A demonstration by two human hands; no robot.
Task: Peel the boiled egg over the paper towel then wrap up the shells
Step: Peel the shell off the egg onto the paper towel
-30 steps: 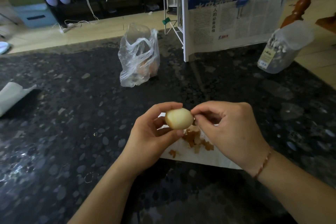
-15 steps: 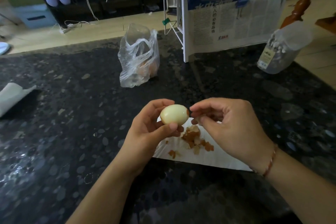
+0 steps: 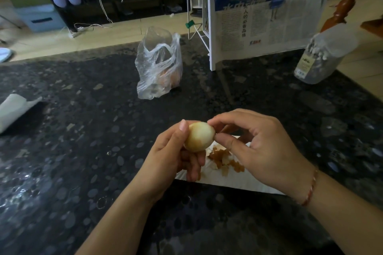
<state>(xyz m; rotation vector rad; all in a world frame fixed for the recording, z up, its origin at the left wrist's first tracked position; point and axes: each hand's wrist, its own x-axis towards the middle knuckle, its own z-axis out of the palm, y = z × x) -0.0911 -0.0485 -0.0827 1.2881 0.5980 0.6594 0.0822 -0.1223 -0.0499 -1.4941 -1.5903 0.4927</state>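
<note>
You have turned the egg (image 3: 199, 138) more upright since a moment ago, your left hand (image 3: 172, 158) keeping its grip around it while your right hand (image 3: 256, 147) pinches at its tip, above the shell bits (image 3: 224, 161) on the paper towel (image 3: 238, 182) on the bench (image 3: 72, 141).
</note>
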